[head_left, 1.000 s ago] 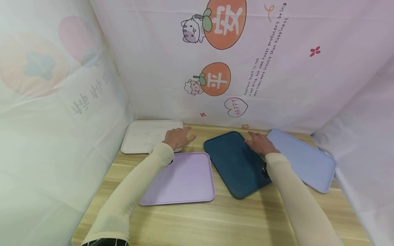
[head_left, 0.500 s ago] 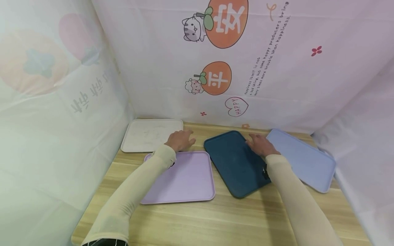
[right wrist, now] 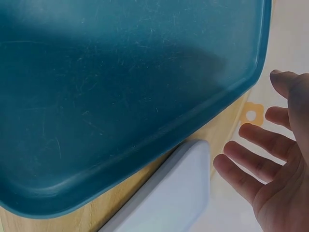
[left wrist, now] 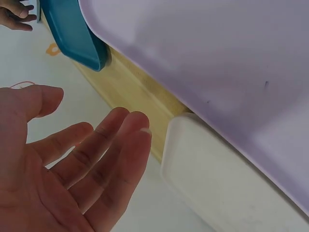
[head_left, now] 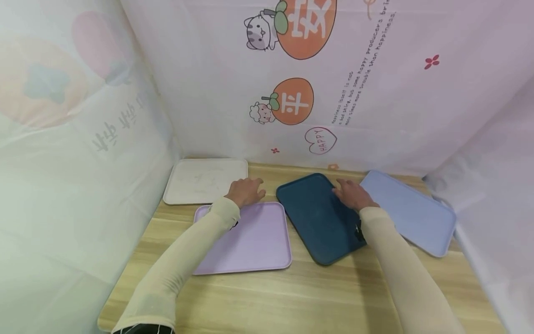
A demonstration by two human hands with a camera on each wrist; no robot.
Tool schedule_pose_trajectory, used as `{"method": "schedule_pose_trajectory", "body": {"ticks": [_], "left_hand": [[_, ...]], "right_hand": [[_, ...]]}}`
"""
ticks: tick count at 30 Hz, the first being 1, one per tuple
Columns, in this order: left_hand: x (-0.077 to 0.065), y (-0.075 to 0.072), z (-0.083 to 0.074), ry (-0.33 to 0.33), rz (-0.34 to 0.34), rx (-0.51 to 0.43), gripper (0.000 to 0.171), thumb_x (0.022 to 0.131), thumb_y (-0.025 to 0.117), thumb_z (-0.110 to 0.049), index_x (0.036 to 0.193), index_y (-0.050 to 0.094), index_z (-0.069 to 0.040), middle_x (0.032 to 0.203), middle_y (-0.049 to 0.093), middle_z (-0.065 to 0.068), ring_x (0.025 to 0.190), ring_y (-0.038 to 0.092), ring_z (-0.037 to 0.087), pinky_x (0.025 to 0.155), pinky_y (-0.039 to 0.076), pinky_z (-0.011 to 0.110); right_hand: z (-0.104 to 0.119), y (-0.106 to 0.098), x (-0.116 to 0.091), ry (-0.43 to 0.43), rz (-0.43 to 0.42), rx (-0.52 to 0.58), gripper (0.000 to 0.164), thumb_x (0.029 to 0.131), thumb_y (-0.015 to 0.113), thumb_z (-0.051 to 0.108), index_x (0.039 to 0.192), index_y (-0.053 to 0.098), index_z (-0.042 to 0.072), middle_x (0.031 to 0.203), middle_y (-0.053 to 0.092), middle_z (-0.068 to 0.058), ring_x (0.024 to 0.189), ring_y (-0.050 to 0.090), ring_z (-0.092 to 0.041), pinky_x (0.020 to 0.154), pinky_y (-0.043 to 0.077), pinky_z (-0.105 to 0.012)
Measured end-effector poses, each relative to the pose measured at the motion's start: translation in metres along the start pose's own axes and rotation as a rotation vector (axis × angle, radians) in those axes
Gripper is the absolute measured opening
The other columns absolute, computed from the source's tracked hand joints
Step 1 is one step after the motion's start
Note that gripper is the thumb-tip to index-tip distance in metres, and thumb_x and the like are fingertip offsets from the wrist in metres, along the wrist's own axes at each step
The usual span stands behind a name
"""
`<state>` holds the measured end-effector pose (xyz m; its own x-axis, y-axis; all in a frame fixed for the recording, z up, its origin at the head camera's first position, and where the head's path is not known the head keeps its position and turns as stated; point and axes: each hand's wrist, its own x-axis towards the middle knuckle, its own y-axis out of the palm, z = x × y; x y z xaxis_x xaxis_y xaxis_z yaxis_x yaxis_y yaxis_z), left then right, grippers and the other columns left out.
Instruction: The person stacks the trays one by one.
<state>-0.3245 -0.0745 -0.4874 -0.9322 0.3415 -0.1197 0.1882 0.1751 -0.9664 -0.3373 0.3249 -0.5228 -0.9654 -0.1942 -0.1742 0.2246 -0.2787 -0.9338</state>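
Note:
Four trays would exceed my count, so several trays lie on the wooden table. My left hand (head_left: 245,191) hovers over the back edge of the lilac tray (head_left: 254,241), near the corner of the white tray (head_left: 200,181). In the left wrist view its fingers (left wrist: 104,164) are loosely bent, with nothing in them. My right hand (head_left: 353,194) is over the right edge of the dark teal tray (head_left: 319,222), beside the light blue tray (head_left: 410,211). The right wrist view shows its fingers (right wrist: 260,140) spread and relaxed, holding nothing.
Under the trays is a wooden table (head_left: 267,306). White printed cloth (head_left: 208,83) rises behind it, and pale cloth walls stand at the left and right. The lilac tray lies close to the white and teal trays.
My left hand has shifted slightly to the right, away from the white tray. The right hand has stayed over the teal tray's edge, and the trays keep their places.

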Motion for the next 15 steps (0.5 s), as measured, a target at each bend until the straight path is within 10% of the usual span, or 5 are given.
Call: {"method": "schedule_pose_trajectory", "body": {"ticks": [15], "left_hand": [[-0.001,0.011,-0.005,0.022,0.041,-0.090,0.052,0.110,0.056,-0.035,0.155,0.058,-0.008,0.145,0.069,0.021,0.115,0.073,0.036,0.102,0.061,0.052]], "right_hand": [[0.000,0.004,0.001,0.013,0.006,-0.013,0.066,0.116,0.047,0.037,0.167,0.033,-0.003,0.164,0.039,-0.039,0.149,0.042,-0.059,0.118,0.039,-0.074]]}}
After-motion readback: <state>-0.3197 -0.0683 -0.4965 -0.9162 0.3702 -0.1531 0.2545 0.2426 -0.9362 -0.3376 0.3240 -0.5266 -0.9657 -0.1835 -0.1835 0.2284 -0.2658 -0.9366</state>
